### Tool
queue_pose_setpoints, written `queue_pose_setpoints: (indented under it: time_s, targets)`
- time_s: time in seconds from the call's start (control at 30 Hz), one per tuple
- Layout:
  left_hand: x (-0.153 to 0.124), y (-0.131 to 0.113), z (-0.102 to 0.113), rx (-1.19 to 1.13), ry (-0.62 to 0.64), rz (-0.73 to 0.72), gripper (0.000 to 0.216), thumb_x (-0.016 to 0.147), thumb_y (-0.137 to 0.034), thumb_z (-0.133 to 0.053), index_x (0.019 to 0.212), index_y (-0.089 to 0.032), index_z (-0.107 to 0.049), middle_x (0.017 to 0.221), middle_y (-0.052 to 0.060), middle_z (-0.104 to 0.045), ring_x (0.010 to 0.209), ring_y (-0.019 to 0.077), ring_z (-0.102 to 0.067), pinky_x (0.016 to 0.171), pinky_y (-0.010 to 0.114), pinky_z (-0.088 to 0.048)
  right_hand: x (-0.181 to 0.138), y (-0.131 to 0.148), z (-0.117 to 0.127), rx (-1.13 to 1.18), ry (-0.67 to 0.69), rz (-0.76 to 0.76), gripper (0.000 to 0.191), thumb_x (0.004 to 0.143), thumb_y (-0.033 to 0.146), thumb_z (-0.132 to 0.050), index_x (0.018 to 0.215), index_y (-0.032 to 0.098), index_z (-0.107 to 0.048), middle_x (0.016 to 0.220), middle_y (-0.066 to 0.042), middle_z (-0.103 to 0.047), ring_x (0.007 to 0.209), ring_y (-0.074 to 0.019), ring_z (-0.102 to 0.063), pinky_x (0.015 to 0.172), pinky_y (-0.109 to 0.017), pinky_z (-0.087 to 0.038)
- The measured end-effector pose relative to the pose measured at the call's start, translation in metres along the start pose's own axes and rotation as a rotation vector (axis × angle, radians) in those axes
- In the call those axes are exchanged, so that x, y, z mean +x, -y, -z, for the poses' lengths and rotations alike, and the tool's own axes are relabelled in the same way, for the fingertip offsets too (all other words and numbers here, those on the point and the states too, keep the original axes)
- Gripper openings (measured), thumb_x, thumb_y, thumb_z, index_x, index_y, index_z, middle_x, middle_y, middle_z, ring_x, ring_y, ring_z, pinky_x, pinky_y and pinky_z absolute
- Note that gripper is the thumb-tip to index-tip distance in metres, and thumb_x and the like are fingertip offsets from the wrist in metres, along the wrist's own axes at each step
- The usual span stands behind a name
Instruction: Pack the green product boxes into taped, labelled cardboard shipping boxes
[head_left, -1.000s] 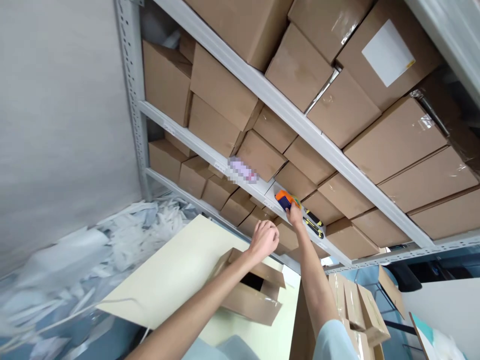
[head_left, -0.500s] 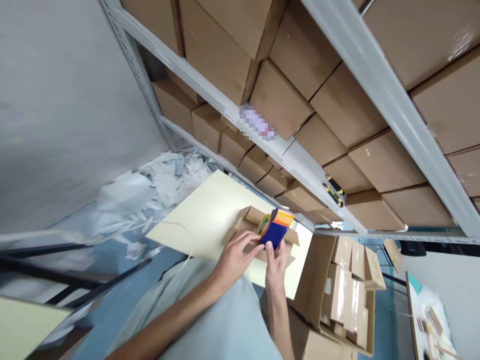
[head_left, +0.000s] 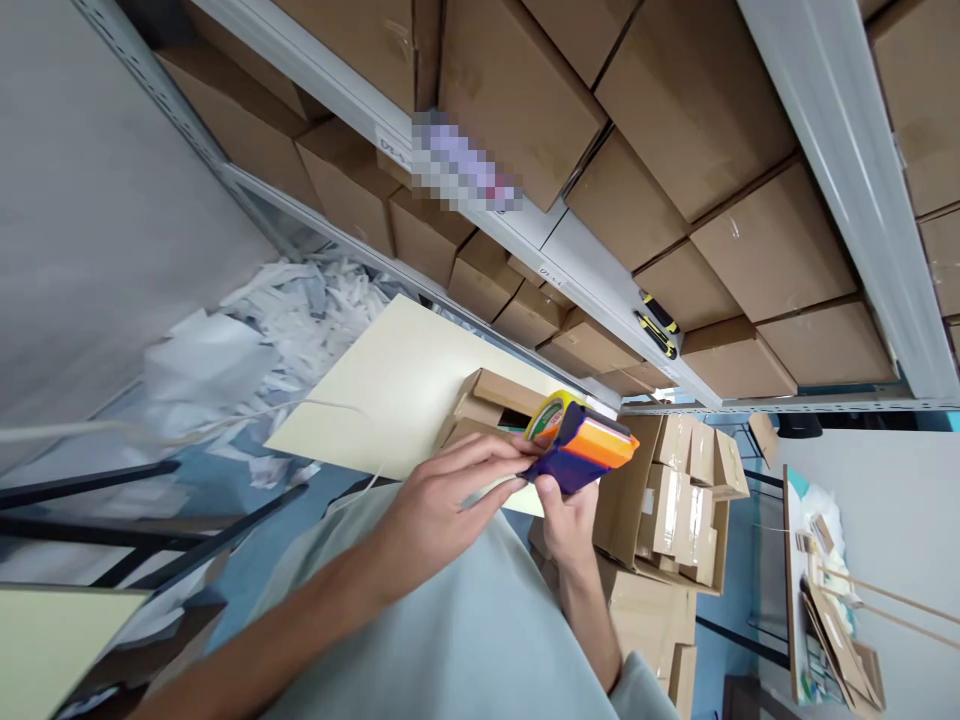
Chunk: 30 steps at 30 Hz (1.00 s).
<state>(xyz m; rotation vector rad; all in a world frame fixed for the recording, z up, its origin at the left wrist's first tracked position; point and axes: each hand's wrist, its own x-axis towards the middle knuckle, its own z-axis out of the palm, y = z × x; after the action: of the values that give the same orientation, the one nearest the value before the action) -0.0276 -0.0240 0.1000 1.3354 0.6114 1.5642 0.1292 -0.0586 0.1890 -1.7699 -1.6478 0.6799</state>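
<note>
Right hand (head_left: 571, 512) grips the orange-and-blue tape dispenser (head_left: 581, 452) above the open cardboard box (head_left: 487, 395), left hand (head_left: 442, 510) pinching its end

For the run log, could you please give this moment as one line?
right hand grips tape dispenser | left hand pinches its front | open box on table beyond

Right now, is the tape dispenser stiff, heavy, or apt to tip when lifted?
The tape dispenser looks like rigid plastic, so probably stiff. The right hand carries it by fingertips, so likely light. Its tape roll sits at one end, so it may tip there.
</note>
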Motion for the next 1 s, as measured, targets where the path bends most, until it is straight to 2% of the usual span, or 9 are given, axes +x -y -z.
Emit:
queue_pose_setpoints:
  time_s: [0.07, 0.2, 0.3, 0.37, 0.57, 0.7, 0.8, 0.9, 1.0]
  targets:
    - [0.002, -0.006, 0.009, 0.050, -0.014, 0.033, 0.023, 0.106, -0.027, -0.064, 0.119, -0.028, -0.082, 0.107, 0.006, -0.081, 0.103, 0.0218, -0.076, 0.094, 0.034, -0.066, -0.001, -0.003, 0.005, -0.057, 0.029, 0.004, 0.055, 0.097, 0.074, -0.071, 0.106, 0.020, -0.082, 0.093, -0.010, -0.083, 0.091, -0.0291, -0.079, 0.089, -0.044, -0.069]
    - [0.006, -0.024, 0.032, 0.129, -0.093, 0.112, 0.036, 0.104, -0.038, -0.067, 0.139, -0.030, -0.074, 0.122, 0.007, -0.078, 0.097, 0.0216, -0.073, 0.086, 0.034, -0.066, -0.003, -0.010, 0.021, -0.216, 0.152, 0.071, 0.037, 0.101, 0.056, -0.075, 0.112, 0.021, -0.078, 0.103, -0.010, -0.082, 0.092, -0.0261, -0.078, 0.086, -0.039, -0.067]
    - [0.011, -0.034, 0.042, 0.183, -0.112, 0.056, 0.029, 0.104, -0.035, -0.067, 0.131, -0.032, -0.076, 0.120, 0.004, -0.077, 0.103, 0.0223, -0.074, 0.093, 0.036, -0.066, -0.004, -0.012, 0.033, -0.387, 0.215, 0.259, 0.015, 0.105, 0.037, -0.069, 0.104, 0.023, -0.073, 0.100, -0.009, -0.078, 0.091, -0.0253, -0.074, 0.084, -0.039, -0.063]
    - [0.014, -0.037, 0.045, 0.197, -0.107, 0.014, 0.024, 0.104, -0.033, -0.067, 0.126, -0.033, -0.078, 0.117, 0.002, -0.078, 0.106, 0.0224, -0.074, 0.098, 0.036, -0.065, -0.004, -0.011, 0.040, -0.483, 0.251, 0.375, 0.007, 0.105, 0.028, -0.065, 0.102, 0.023, -0.068, 0.100, -0.010, -0.077, 0.092, -0.0257, -0.072, 0.086, -0.040, -0.060]
    - [0.014, -0.034, 0.048, 0.183, -0.007, -0.007, 0.018, 0.106, -0.038, -0.065, 0.114, -0.036, -0.081, 0.105, 0.001, -0.081, 0.095, 0.0216, -0.075, 0.093, 0.037, -0.064, -0.008, -0.009, 0.053, -0.644, 0.307, 0.502, 0.007, 0.105, 0.022, -0.059, 0.099, 0.025, -0.061, 0.090, -0.007, -0.070, 0.083, -0.0247, -0.065, 0.080, -0.038, -0.054]
    - [0.007, -0.027, 0.051, 0.179, 0.098, -0.013, 0.024, 0.108, -0.042, -0.059, 0.103, -0.039, -0.083, 0.094, 0.001, -0.080, 0.088, 0.0221, -0.075, 0.087, 0.037, -0.064, -0.010, -0.006, 0.057, -0.731, 0.363, 0.536, 0.011, 0.102, 0.017, -0.057, 0.105, 0.025, -0.063, 0.088, -0.006, -0.070, 0.079, -0.0250, -0.064, 0.079, -0.038, -0.053]
    - [0.000, -0.024, 0.051, 0.171, 0.153, -0.025, 0.028, 0.109, -0.038, -0.055, 0.102, -0.040, -0.083, 0.092, 0.001, -0.079, 0.085, 0.0221, -0.075, 0.083, 0.037, -0.065, -0.011, 0.000, 0.059, -0.797, 0.391, 0.556, 0.015, 0.101, 0.014, -0.053, 0.105, 0.025, -0.062, 0.086, -0.005, -0.070, 0.079, -0.0246, -0.065, 0.080, -0.039, -0.053]
    - [-0.012, -0.024, 0.049, 0.169, 0.134, -0.044, 0.029, 0.108, -0.030, -0.055, 0.101, -0.037, -0.082, 0.093, 0.001, -0.079, 0.082, 0.0206, -0.074, 0.080, 0.034, -0.065, -0.013, 0.002, 0.061, -0.799, 0.405, 0.592, 0.012, 0.102, 0.015, -0.054, 0.101, 0.025, -0.059, 0.082, -0.003, -0.068, 0.076, -0.0232, -0.064, 0.078, -0.038, -0.054]
    - [-0.024, -0.018, 0.044, 0.161, 0.074, 0.020, 0.022, 0.108, -0.031, -0.059, 0.100, -0.034, -0.080, 0.093, 0.000, -0.079, 0.083, 0.0200, -0.075, 0.087, 0.034, -0.064, -0.016, -0.001, 0.059, -0.788, 0.452, 0.554, 0.005, 0.105, 0.022, -0.058, 0.102, 0.026, -0.059, 0.085, -0.004, -0.069, 0.077, -0.0235, -0.064, 0.080, -0.039, -0.055]
